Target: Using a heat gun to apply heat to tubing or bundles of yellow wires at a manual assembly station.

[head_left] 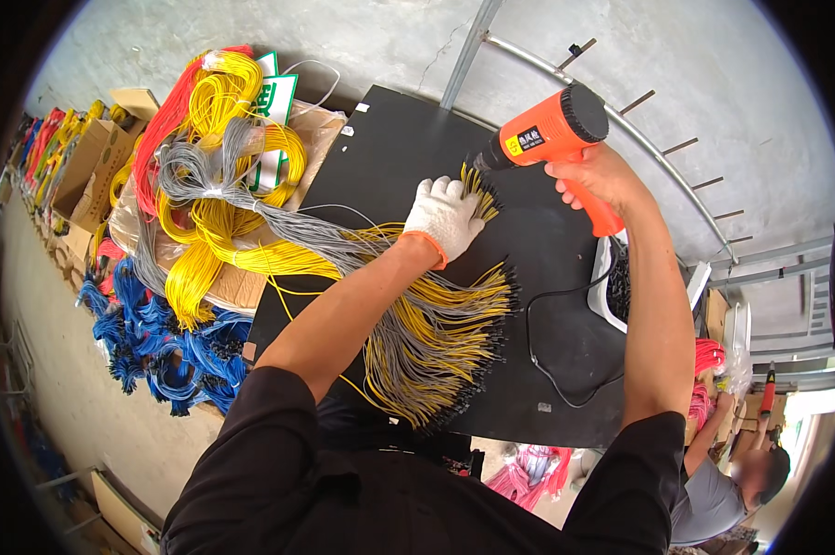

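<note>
My right hand (pixel 591 178) grips an orange heat gun (pixel 545 128) with a black rear cap, held above the black tabletop. Its dark nozzle points left at the black-tipped ends of a small bunch of yellow wires (pixel 474 189). In a white glove with an orange cuff, my left hand (pixel 443 219) is closed over that bunch, its fingers curled. Fanned out nearer to me lies a large bundle of yellow and grey wires (pixel 426 333), black tips toward the right. Their long coils run left to tied yellow loops (pixel 223 97) and a grey hank (pixel 191 171).
The heat gun's black cord (pixel 531 338) curves over the black table (pixel 565 370). A white bin (pixel 602 291) of small black parts stands at the right edge. Blue wire bundles (pixel 163 333) lie at left, near a cardboard box (pixel 92 171). Another person (pixel 723 495) works at the lower right.
</note>
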A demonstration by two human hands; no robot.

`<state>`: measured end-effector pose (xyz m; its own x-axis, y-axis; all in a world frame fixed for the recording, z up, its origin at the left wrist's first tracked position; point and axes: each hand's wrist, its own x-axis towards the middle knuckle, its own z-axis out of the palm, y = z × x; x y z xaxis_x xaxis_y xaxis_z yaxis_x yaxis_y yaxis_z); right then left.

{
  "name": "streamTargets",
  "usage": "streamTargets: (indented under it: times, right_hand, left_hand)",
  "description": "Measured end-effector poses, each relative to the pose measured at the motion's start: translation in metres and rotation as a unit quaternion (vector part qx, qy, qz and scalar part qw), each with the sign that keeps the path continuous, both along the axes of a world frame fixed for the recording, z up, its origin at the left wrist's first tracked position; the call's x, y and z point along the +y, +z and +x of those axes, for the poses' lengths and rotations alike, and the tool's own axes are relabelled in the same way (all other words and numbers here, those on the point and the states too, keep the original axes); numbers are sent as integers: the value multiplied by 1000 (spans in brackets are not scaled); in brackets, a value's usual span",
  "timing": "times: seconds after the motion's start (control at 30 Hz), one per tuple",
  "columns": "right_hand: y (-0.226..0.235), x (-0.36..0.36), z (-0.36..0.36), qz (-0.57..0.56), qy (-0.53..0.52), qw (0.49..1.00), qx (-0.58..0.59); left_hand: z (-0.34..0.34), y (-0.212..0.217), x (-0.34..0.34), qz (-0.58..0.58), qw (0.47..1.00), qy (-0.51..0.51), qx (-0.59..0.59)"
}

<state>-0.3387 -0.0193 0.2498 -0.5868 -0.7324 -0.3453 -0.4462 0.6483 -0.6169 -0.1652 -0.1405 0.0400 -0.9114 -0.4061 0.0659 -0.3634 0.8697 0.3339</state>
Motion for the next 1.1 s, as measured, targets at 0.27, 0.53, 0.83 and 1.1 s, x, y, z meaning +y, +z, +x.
streamTargets:
  times: [0.27,0.53,0.83,1.1]
  right_hand:
    - [12,36,2,13,-37,999,27]
    - [4,46,2,28,-21,999,9]
    - [5,60,2,32,-28,999,7]
    - [4,78,3,19,-53,998,0]
  left_hand:
    - [-7,-20,8,-125,985,90,77]
    - [1,-26,13,-95,986,51,127]
    - [2,-20,21,-112,984,-55,124]
    - [7,-18,30,-75,985,-87,126]
